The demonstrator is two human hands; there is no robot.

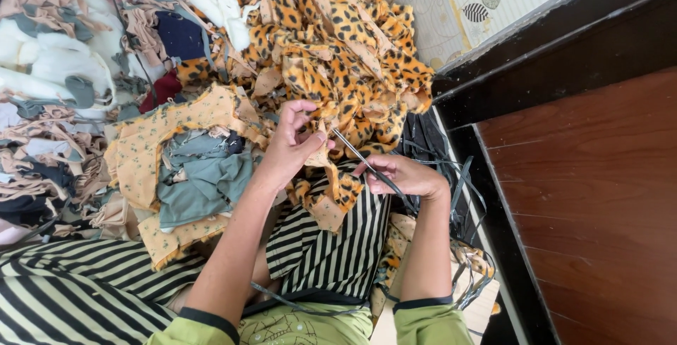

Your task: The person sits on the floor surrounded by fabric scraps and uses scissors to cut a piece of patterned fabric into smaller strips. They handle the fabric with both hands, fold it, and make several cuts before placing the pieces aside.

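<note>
- My left hand pinches a strip of orange leopard-print fleece fabric between thumb and fingers, just below the big leopard-print scrap pile.
- My right hand, to the right of that strip, is closed around slim dark metal scissors, the blades touching the strip.
- The strip hangs onto my black-and-cream striped skirt.
- Left of the strip lies mustard floral cloth.

- Left hand: raised off the lap, forearm bare, fingers curled, thumb and forefinger pinched together.
- Right hand: lower, near the left, fingers closed in a grip, wrist bent inward.
- Both sleeves green, pushed up.
</note>
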